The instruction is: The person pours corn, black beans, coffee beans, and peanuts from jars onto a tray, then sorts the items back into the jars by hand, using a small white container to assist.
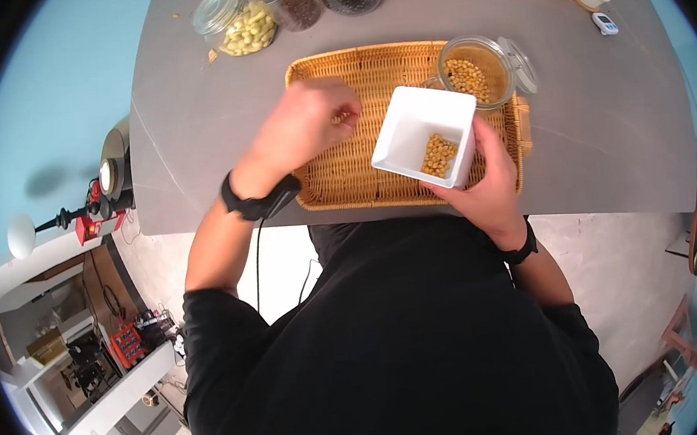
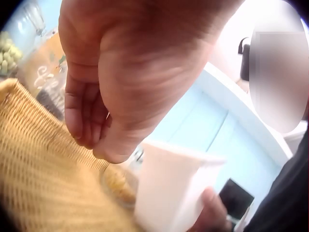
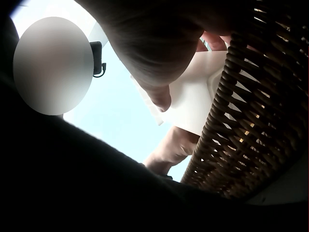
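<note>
Surface: grey, carrying wicker tray.
Left hand: over tray, fingertips pinching small kernels.
Right hand: gripping tilted white square bowl, just right of left hand.
Kernels: inside bowl.
Open jar: beyond bowl.

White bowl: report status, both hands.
Right hand grips white bowl, yellow beans inside. Left hand curled over wicker tray, pinch contents unclear. Nothing in the way.
</note>
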A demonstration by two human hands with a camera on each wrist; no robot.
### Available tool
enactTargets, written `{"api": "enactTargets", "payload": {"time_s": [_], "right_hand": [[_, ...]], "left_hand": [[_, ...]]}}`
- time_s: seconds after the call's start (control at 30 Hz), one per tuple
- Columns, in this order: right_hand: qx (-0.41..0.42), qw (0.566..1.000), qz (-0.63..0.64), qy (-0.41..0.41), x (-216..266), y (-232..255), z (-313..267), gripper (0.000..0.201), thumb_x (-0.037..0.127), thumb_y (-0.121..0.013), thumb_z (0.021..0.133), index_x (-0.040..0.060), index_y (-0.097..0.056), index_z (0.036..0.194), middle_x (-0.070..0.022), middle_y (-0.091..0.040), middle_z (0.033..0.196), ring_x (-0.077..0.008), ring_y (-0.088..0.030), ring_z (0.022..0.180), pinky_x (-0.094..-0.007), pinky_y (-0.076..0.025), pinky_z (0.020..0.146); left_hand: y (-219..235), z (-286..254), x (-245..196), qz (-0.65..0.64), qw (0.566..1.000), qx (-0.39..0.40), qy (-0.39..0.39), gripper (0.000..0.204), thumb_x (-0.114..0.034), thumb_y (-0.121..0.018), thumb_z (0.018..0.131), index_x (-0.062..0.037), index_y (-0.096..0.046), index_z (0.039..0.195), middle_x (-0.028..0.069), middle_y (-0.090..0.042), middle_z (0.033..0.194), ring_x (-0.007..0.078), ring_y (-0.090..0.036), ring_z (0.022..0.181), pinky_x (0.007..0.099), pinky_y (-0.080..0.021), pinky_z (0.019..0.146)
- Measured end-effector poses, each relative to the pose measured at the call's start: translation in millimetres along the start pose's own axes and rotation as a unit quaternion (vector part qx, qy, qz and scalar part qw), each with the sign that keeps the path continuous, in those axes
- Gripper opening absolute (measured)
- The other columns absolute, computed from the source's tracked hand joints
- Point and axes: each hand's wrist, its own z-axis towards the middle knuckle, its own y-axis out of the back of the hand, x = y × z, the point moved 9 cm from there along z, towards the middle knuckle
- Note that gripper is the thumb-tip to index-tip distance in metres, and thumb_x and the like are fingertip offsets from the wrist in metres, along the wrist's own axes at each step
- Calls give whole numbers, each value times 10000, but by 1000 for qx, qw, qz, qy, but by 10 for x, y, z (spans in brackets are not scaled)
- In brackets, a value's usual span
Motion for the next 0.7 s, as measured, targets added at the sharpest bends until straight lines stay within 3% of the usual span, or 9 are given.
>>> {"api": "enactTargets", "payload": {"time_s": [0.03, 0.13, 0.23, 0.27, 0.4, 0.5, 0.6, 0.67, 0.7], "right_hand": [[2, 1000, -4, 6, 13, -3, -3, 1028, 148, -1018, 750, 7, -505, 1629, -200, -685, 1486, -364, -706, 1356, -464, -571, 1137], [18, 999, -29, 14, 6, -52, -6, 1037, 153, -1013, 746, 0, -495, 1631, -210, -668, 1506, -382, -694, 1365, -467, -569, 1136], [17, 1000, 8, 21, 20, -40, -19, 1073, 224, -1045, 779, -16, -452, 1641, -208, -660, 1529, -362, -695, 1385, -465, -567, 1148], [13, 999, 39, 11, -5, -25, -45, 1073, 233, -1048, 786, -19, -449, 1640, -209, -656, 1534, -357, -693, 1394, -465, -564, 1157], [20, 990, 139, -6, -3, -1, -92, 1066, 241, -1053, 803, -27, -443, 1636, -215, -642, 1556, -340, -679, 1431, -466, -549, 1197], [68, 994, 85, 15, 205, -4, -74, 1078, 278, -1045, 818, -24, -433, 1653, -230, -602, 1613, -381, -622, 1500, -485, -498, 1260], [125, 992, 13, 29, 551, 223, -3, 1130, 396, -1043, 816, 20, -434, 1691, -224, -549, 1674, -398, -554, 1558, -508, -457, 1290], [47, 996, 30, 63, 404, 452, -63, 943, 344, -1021, 861, 24, -549, 1612, -176, -650, 1581, -341, -653, 1440, -461, -517, 1222], [21, 997, 36, 62, 286, 564, -87, 832, 304, -995, 904, 22, -592, 1575, -153, -689, 1537, -310, -685, 1394, -436, -540, 1189]], "left_hand": [[167, 4, -25, -59, 997, -30, 26, 189, -10, -863, 849, -1, -789, 1023, 130, -784, 990, 348, -778, 916, 437, -649, 814], [252, 7, -563, -55, 995, 1, -84, 451, -139, -988, 799, -9, -814, 1194, 117, -810, 1147, 298, -788, 1006, 411, -638, 893], [382, -1, -690, -114, 983, -92, -113, 790, -286, -1085, 661, -1, -784, 1334, 147, -784, 1335, 326, -748, 1222, 460, -595, 1053], [362, -15, -527, -108, 991, -58, -60, 1200, -394, -1142, 524, 12, -655, 1543, 184, -690, 1534, 357, -649, 1435, 507, -505, 1224], [-267, -159, -396, -245, 969, 29, -21, 1401, -449, -1140, 600, -21, -425, 1725, 191, -609, 1644, 330, -587, 1538, 475, -464, 1303], [-449, -231, -419, -291, 956, 20, 41, 1047, -292, -1075, 744, 0, -560, 1608, 204, -684, 1544, 337, -659, 1452, 474, -509, 1233], [-213, -387, -251, -364, 927, -82, 39, 947, -240, -1047, 781, 8, -587, 1571, 171, -702, 1503, 288, -675, 1410, 468, -530, 1200], [79, -427, -231, -375, 913, -147, 62, 915, -207, -1039, 791, 12, -595, 1561, 147, -703, 1490, 256, -677, 1393, 466, -541, 1185], [270, -332, -336, -283, 945, -157, 50, 922, -174, -1040, 763, 4, -603, 1554, 157, -699, 1491, 288, -690, 1379, 463, -548, 1177]]}}
